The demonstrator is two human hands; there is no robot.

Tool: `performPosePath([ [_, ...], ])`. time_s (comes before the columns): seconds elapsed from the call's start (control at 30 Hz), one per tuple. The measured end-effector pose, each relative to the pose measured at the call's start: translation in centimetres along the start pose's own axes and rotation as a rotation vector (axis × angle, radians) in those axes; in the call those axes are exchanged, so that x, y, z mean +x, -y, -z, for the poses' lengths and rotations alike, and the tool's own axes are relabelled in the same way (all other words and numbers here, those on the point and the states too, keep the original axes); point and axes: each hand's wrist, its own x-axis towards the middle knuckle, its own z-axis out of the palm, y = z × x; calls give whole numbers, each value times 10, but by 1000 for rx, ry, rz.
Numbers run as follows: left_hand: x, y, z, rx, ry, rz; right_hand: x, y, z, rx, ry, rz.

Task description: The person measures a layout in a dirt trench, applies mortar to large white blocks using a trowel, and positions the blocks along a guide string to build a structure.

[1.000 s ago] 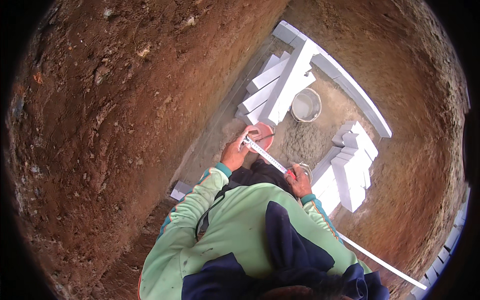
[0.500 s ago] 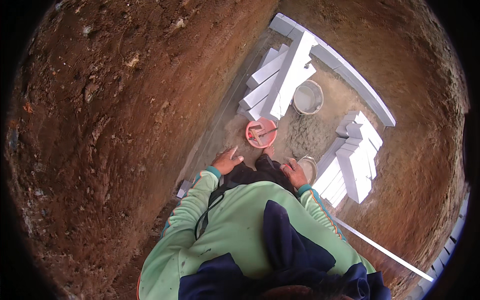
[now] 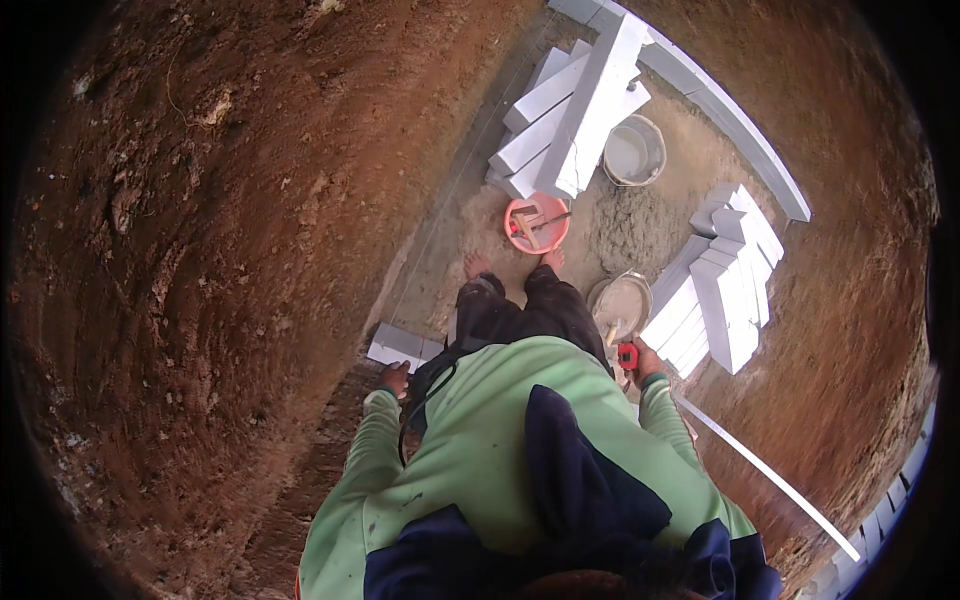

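In my right hand [image 3: 648, 362] is a small red and black tape measure [image 3: 628, 356], with my fingers closed round it. It is beside my right thigh, just below a round bucket of grey mix [image 3: 622, 303] that has a wooden handle sticking up in it. My left hand [image 3: 394, 378] hangs low by my left hip with nothing visible in it, its fingers loosely apart and partly in shadow. Right above those fingers lie pale grey blocks [image 3: 402, 346]; whether I touch them I cannot tell.
A pink-red basin [image 3: 537, 223] with hand tools stands before my bare feet. Beyond it are stacked white blocks [image 3: 570, 115] and a bucket [image 3: 634, 150]. More blocks [image 3: 728, 285] are at right, a white strip [image 3: 770, 475] below them. A high earth wall [image 3: 220, 280] rises at left.
My left hand has dropped back from in front of my thigh to beside the hip. My right hand, with the tape measure, has moved outward and back. The view has shifted, showing both feet.
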Motion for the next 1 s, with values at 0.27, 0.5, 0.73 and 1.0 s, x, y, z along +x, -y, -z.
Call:
performPosePath([
  [0.27, 8, -60, -15, -261, -70, -303, -11, 54, -70, -336, 38, 140],
  [0.5, 36, -106, -12, -309, -116, -477, 4, 37, -67, -342, 62, 184],
  [0.73, 60, -73, -5, -200, -248, -490, 28, 33, -39, -592, 35, 144],
  [1.0, 59, -9, -19, -378, -151, -384, -6, 100, -90, -515, 26, 205],
])
